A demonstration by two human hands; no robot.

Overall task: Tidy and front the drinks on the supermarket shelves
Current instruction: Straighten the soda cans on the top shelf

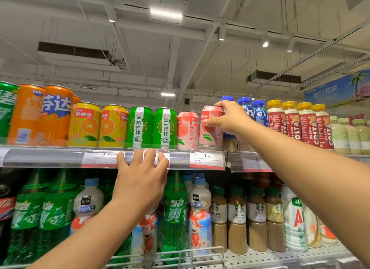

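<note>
Right hand curls its grip around a pink peach can on the top shelf; left hand rests spread fingers on the shelf edge.

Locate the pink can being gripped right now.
Head view, top shelf, right of centre: the pink can sits in the right hand, between another pink can and the blue bottles.

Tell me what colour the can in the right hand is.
Pink, with a red label patch; the can held by the right hand shows in the head view.
</note>
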